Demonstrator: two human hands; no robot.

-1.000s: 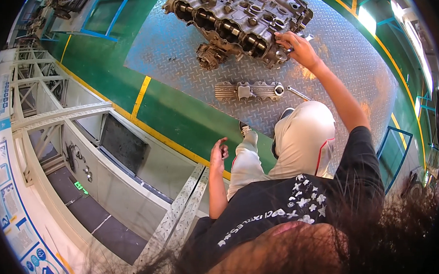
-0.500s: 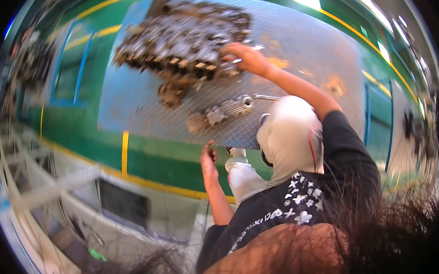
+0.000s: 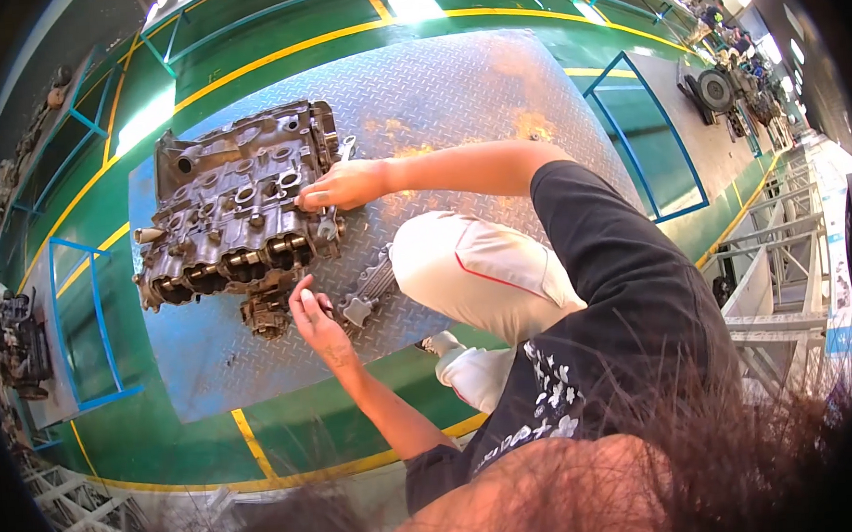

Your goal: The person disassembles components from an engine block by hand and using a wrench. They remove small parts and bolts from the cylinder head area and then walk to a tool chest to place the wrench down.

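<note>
A greasy metal engine (image 3: 225, 195) with round openings across its top lies on the steel plate platform, left of the middle. My right hand (image 3: 343, 186) is closed around a wrench (image 3: 329, 229) at the engine's right edge. The wrench's silver ends stick out on either side of the hand. Near the engine's front right corner, my left hand (image 3: 315, 315) is raised with fingers apart, and I see nothing held in it. A brown, grimy part (image 3: 267, 316) juts from the engine's near side. Beside my left hand lies a ribbed metal part (image 3: 372, 293), partly hidden by my knee.
The blue-grey checkered platform (image 3: 446, 92) has rusty patches. Blue frames stand to the right (image 3: 646, 139) and left (image 3: 87, 322). Yellow lines cross the green floor (image 3: 328, 425). Another engine (image 3: 16, 340) stands far left, and a wheel (image 3: 715, 89) shows at the upper right.
The view has turned, so the engine appears lower and further left. My left hand has come up from beside the platform toward the engine. My right hand stays at the engine's edge with the wrench.
</note>
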